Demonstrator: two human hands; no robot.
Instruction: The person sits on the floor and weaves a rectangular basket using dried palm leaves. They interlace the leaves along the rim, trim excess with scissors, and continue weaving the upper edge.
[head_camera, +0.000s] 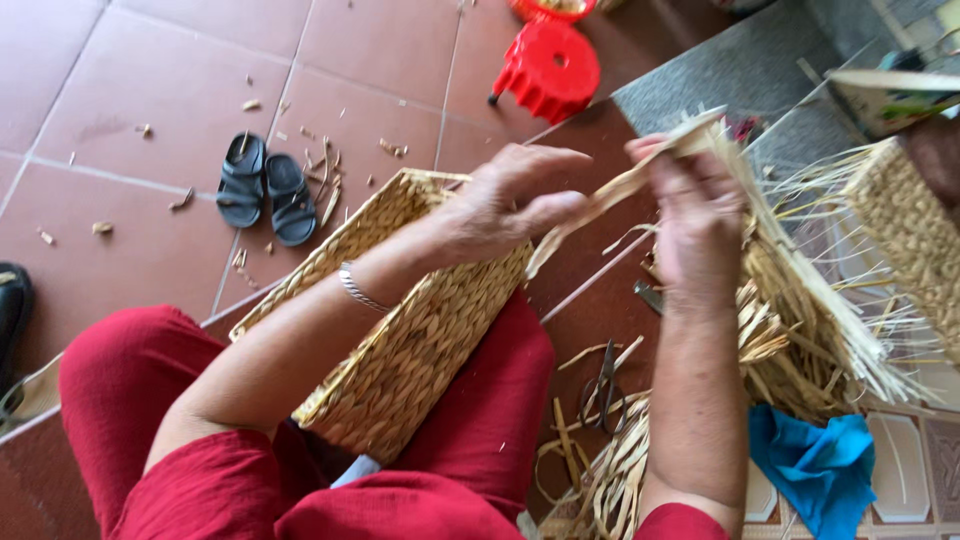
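Note:
A woven straw basket (400, 340) lies tilted across my lap, resting on my red trousers. My left hand (510, 205) sits over the basket's upper rim, fingers closed on a flat pale straw strand (625, 180). My right hand (695, 215) grips the same strand further along, near its far end, pulling it taut between the two hands. A silver bangle circles my left wrist.
Loose straw strips (800, 330) are heaped on the right, with scissors (603, 385) and a blue cloth (820, 465) on the floor. Another woven basket (910, 235) stands far right. A red plastic stool (548, 65), black sandals (265, 190) and straw scraps lie on the red tiles.

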